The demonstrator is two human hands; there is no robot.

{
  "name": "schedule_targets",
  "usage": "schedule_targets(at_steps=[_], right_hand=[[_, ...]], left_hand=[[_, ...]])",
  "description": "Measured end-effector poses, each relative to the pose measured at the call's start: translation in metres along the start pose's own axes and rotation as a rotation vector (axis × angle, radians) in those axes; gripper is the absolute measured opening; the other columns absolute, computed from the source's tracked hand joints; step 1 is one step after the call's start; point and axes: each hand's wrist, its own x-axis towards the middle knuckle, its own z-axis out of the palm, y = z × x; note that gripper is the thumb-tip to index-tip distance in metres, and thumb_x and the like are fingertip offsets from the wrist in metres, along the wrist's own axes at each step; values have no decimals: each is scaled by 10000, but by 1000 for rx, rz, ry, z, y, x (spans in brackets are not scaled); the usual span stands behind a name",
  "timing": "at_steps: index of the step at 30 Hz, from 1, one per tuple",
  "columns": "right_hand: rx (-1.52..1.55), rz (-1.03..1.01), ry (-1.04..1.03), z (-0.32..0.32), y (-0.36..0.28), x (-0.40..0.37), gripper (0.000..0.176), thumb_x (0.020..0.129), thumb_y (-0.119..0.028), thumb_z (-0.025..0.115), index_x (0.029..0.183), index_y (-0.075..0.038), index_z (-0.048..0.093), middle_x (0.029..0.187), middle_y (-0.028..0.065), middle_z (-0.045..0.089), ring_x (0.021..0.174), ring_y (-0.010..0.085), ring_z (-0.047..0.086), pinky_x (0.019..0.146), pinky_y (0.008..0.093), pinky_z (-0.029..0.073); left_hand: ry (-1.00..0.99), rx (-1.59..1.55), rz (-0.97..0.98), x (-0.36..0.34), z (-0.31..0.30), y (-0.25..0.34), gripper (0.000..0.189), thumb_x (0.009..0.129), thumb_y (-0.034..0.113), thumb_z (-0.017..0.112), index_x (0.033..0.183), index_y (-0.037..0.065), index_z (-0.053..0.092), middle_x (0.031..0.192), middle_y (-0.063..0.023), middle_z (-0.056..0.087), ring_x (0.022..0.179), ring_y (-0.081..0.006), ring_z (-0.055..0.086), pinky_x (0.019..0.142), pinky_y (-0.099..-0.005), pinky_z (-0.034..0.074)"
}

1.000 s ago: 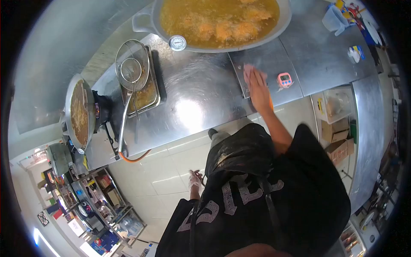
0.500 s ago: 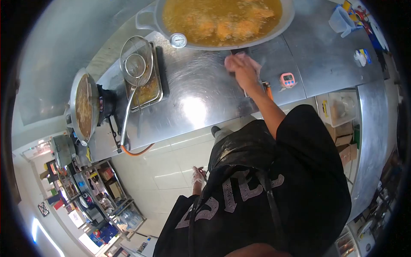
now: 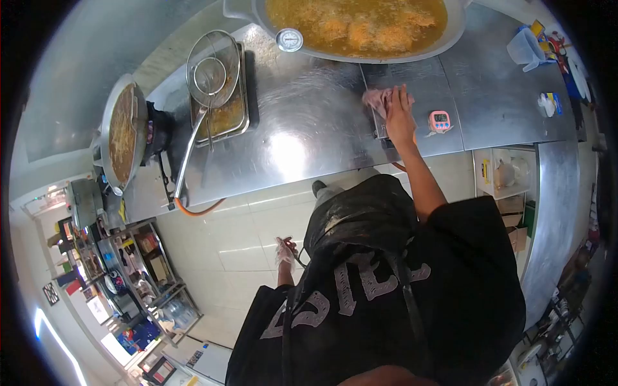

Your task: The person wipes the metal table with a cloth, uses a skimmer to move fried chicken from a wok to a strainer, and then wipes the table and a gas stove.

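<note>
My right hand presses a crumpled pinkish cloth against the steel counter, just in front of the large frying pan. Its fingers are over the cloth and hide part of it. Close to that hand, on its right, lies a pink digital timer. In the wide pan, several orange-brown pieces fry in bubbling oil. A round dial thermometer is at the pan's rim. My left hand, in a clear plastic glove, hangs low beside the apron, holding nothing, with its fingers loosely apart.
To the left, a strainer with a long handle rests over a metal tray. Beyond it a second pan of oil stands on a burner. A clear jug is at the far right. An orange hose hangs below the counter's front edge.
My right hand has moved with the cloth to the right and toward the counter's front edge, near the timer. The view has shifted slightly. My left hand still hangs low.
</note>
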Motion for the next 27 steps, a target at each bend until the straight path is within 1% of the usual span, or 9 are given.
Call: schedule_targets(at_steps=[3,6,8,12,15,19,21,23,27], right_hand=[[-238,-73,-58,-14,-5,-29,449,886,-110,470,1316,2,409,1411,195,342,1213,419,393,948,446,411],[-133,-70,-68,-11,18,-59,440,887,-131,483,1299,13,421,1394,213,358,1204,427,399,949,454,404],[-116,-116,-54,-2,18,-27,443,887,-142,488,1298,12,425,1400,214,350,1210,423,402,966,457,389],[-209,-109,-75,14,23,16,452,883,-163,499,1293,14,432,1404,220,343,1210,417,417,988,457,368],[-202,-121,-103,-1,22,-35,443,897,-119,453,1320,4,410,1416,214,325,1225,414,387,996,435,369],[-121,-33,-165,9,27,-6,452,885,-106,454,1320,7,408,1419,214,321,1230,419,380,990,438,368],[-95,9,-231,16,34,40,460,882,-99,454,1327,3,403,1421,215,318,1242,414,371,989,437,366],[-76,-43,-172,8,34,24,465,871,-88,463,1324,4,408,1426,198,320,1248,407,368,995,448,355],[-242,-280,-110,-8,20,-49,436,847,-102,489,1274,-20,473,1426,138,356,1204,396,432,977,480,366]], left_hand=[[4,38,-36,-3,-1,-8,664,929,603,254,1018,27,573,570,-11,434,489,-119,432,440,-255,350],[-41,-82,-117,33,-24,-43,671,933,598,256,993,19,588,576,-4,429,508,-119,431,455,-254,351],[-26,-146,-65,25,-22,-46,686,929,604,260,992,11,599,576,-1,417,498,-123,425,454,-260,354],[21,218,-109,-18,5,-4,676,931,604,244,1040,42,603,579,-8,440,475,-135,421,457,-270,370],[-3,119,-79,18,-8,-13,675,918,628,237,1055,65,584,579,-20,467,450,-145,411,440,-284,367],[-42,-201,-122,43,-13,-16,683,890,668,260,1025,65,550,557,-12,446,411,-147,375,400,-287,330],[-86,-128,-98,46,-8,-18,671,894,657,277,1044,58,540,561,-9,444,419,-137,373,398,-281,321],[-98,-11,-92,39,-1,-15,664,897,650,282,1047,56,539,565,-10,451,425,-131,377,398,-275,317],[-76,-129,-65,34,-8,-27,651,913,625,281,1026,49,561,568,-5,448,430,-115,371,413,-256,321]])
